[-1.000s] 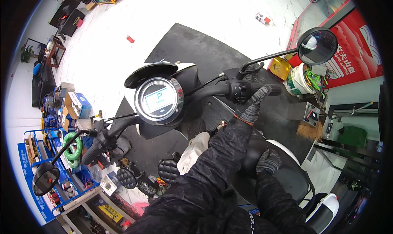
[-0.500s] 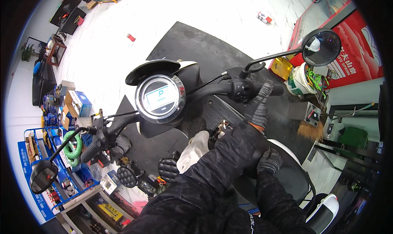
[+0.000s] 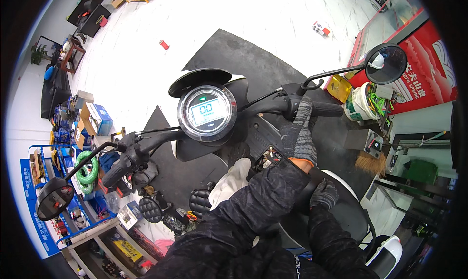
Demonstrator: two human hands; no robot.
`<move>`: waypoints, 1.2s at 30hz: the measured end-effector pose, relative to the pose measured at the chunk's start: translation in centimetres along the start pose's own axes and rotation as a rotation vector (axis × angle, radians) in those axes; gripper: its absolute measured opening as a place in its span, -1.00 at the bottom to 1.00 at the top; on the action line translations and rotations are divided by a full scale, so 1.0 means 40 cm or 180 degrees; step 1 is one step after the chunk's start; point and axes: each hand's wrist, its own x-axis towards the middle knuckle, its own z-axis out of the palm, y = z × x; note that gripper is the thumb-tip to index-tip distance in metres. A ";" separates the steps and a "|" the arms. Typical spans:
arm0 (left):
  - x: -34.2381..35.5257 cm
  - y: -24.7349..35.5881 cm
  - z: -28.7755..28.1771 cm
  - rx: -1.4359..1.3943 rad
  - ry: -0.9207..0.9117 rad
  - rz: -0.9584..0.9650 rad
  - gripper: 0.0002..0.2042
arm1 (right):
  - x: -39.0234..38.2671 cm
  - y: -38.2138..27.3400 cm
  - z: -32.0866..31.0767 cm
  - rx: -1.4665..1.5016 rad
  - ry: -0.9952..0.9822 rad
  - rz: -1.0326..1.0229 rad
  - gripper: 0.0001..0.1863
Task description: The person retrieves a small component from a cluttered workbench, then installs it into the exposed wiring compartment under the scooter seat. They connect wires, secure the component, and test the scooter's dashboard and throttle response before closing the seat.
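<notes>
An electric scooter stands before me, its round dashboard (image 3: 207, 114) lit with a green indicator. My left hand (image 3: 300, 137), in a grey striped glove, reaches across to the right handlebar grip (image 3: 326, 109). Its fingers are stretched out, with the fingertips at the switch housing (image 3: 291, 106). My right hand (image 3: 324, 195), gloved alike, rests on the black seat (image 3: 343, 220) with its fingers curled in. Whatever it may hold is hidden. Below my left forearm, an open compartment (image 3: 270, 159) in the footboard shows wiring and connectors.
Mirrors (image 3: 385, 64) stick out on both sides. At right stand a white bucket (image 3: 360, 103) of green cords, a yellow container (image 3: 339, 88) and a broom (image 3: 369, 159). Shelving (image 3: 73, 235) with boxed parts lines the left, with a green coiled hose (image 3: 87, 174).
The dashboard reading has changed and a green indicator has come on. My left hand's fingertips have shifted from the grip inward to the switch housing. The view has turned slightly.
</notes>
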 end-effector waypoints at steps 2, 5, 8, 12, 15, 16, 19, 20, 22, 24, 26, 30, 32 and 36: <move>0.007 -0.024 -0.019 0.0616 -0.0137 0.0181 -0.55 | 0.001 0.006 0.008 0.0039 0.0006 -0.0021 -0.59; -0.007 -0.084 -0.060 0.1820 -0.0785 0.0401 -0.54 | 0.002 0.018 0.024 -0.0084 0.0055 -0.0056 -0.58; 0.019 -0.142 -0.054 0.0356 -0.0827 -0.0601 -0.60 | 0.001 0.023 0.037 -0.0174 0.0364 -0.0214 -0.59; 0.041 -0.155 -0.025 0.1194 -0.0952 -0.0409 -0.52 | -0.003 0.023 0.028 0.0111 0.0254 -0.0189 -0.59; 0.031 -0.138 -0.013 0.1947 -0.0627 -0.0272 -0.54 | -0.001 0.015 0.011 0.0122 -0.0148 0.0029 -0.53; 0.024 -0.133 -0.011 0.2142 -0.0542 -0.0084 -0.55 | -0.001 0.011 0.008 0.0152 -0.0120 0.0014 -0.53; 0.033 -0.117 -0.009 0.1695 -0.1135 0.0270 -0.59 | -0.003 0.005 0.001 0.0100 -0.0127 0.0029 -0.53; 0.040 -0.112 -0.012 0.1617 -0.1261 0.0185 -0.60 | -0.003 0.003 0.000 0.0024 -0.0114 0.0008 -0.53; 0.060 -0.094 -0.030 0.1801 -0.1442 -0.0176 -0.67 | -0.003 0.002 0.000 0.0034 -0.0161 0.0037 -0.53; 0.088 -0.082 -0.040 0.1486 -0.1722 -0.0542 -0.66 | -0.003 0.000 0.000 0.0029 -0.0130 0.0023 -0.55; 0.109 -0.082 -0.042 0.0987 -0.2260 -0.0139 -0.61 | -0.002 -0.002 -0.001 0.0017 -0.0048 0.0013 -0.56; 0.126 -0.081 -0.047 0.0850 -0.2424 -0.0238 -0.59 | -0.005 -0.003 -0.005 0.0085 0.0108 -0.0145 -0.61; 0.126 -0.076 -0.050 0.1003 -0.2396 -0.0231 -0.58 | -0.007 -0.002 -0.004 0.0164 0.0166 -0.0193 -0.61; 0.123 -0.064 -0.051 0.1104 -0.2452 -0.0133 -0.59 | -0.010 0.002 0.004 0.0055 0.0240 -0.0226 -0.60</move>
